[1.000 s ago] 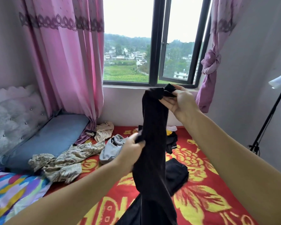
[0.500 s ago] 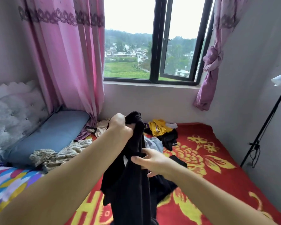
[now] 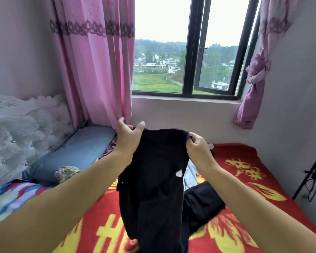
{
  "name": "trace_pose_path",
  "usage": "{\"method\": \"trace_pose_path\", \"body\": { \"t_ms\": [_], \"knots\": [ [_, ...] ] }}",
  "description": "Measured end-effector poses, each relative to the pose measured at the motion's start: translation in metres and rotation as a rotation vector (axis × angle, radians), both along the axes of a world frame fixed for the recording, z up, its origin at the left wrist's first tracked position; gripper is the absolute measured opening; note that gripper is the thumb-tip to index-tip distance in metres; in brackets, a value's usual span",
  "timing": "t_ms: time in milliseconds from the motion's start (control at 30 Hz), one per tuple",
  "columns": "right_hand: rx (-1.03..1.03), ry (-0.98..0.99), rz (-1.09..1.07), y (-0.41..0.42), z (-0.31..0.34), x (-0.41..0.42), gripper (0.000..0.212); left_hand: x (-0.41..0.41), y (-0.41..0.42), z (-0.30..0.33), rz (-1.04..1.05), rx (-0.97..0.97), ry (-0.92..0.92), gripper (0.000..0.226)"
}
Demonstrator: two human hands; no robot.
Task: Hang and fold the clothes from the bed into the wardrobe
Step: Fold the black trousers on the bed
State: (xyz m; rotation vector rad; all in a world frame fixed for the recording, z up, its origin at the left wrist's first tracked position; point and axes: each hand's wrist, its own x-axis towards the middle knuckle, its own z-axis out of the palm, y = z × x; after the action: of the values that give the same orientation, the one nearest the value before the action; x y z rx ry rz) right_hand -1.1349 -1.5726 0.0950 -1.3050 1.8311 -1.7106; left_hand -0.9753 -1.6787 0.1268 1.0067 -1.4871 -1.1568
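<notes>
Head view shows, nearest to the person, two forearms that reach forward over the bed (image 3: 244, 179) with its red and yellow blanket. Both hands hold up one black garment (image 3: 153, 179) at the centre, above the bed. The left hand (image 3: 126, 139), at about 11 o'clock from the garment's middle, pinches the upper edge with the thumb on the cloth and the other fingers partly spread. The right hand (image 3: 196, 146), at about 1 o'clock, has its fingers curled tight around the other top corner. The cloth hangs soft and limp, so it looks light; I judge the top edge is the good place to hold. Farther, at 10 o'clock, lies a blue pillow (image 3: 77, 152); farthest is the window (image 3: 195, 52).
</notes>
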Motion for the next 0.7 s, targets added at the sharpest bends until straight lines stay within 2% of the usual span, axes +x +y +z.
{"method": "trace_pose_path", "body": {
  "t_ms": [33,67,100,133,167,233,300,367,467,600,667,700],
  "knots": [
    [-0.004,0.066,0.025,0.0,0.007,-0.002,0.029,0.002,0.001,-0.003,0.004,-0.307,-0.127,0.073],
    [0.006,0.153,0.056,0.0,0.013,-0.002,0.029,0.0,0.006,-0.005,-0.097,-0.555,-0.224,0.081],
    [0.021,0.247,0.089,0.0,0.019,0.001,0.028,-0.005,0.014,-0.005,-0.256,-0.7,-0.336,0.087],
    [0.04,0.33,0.122,0.0,0.024,0.004,0.029,-0.011,0.022,-0.006,-0.405,-0.754,-0.459,0.089],
    [0.054,0.394,0.146,0.002,0.029,0.006,0.032,-0.018,0.028,-0.007,-0.512,-0.747,-0.555,0.089],
    [0.078,0.5,0.141,0.006,0.036,0.007,0.032,-0.023,0.03,-0.009,-0.573,-0.601,-0.522,0.074],
    [0.102,0.557,0.094,0.011,0.04,0.002,0.022,-0.022,0.025,-0.007,-0.544,-0.524,-0.437,0.039],
    [0.14,0.553,0.088,0.016,0.037,-0.006,0.018,-0.021,0.02,-0.003,-0.518,-0.576,-0.454,0.005],
    [0.321,0.545,0.094,0.02,0.013,-0.012,0.011,-0.028,0.017,0.002,-0.507,-0.669,-0.496,0.014],
    [0.804,0.534,0.202,0.028,-0.039,-0.034,0.021,-0.025,0.001,0.01,-0.382,-0.715,-0.45,0.012],
    [1.054,0.537,0.165,0.04,-0.051,-0.059,0.024,-0.01,-0.019,0.015,-0.315,-0.672,-0.44,0.013],
    [1.069,0.517,0.098,0.046,-0.052,-0.073,0.023,-0.001,-0.03,0.016,-0.307,-0.605,-0.439,0.015]
  ]
}}
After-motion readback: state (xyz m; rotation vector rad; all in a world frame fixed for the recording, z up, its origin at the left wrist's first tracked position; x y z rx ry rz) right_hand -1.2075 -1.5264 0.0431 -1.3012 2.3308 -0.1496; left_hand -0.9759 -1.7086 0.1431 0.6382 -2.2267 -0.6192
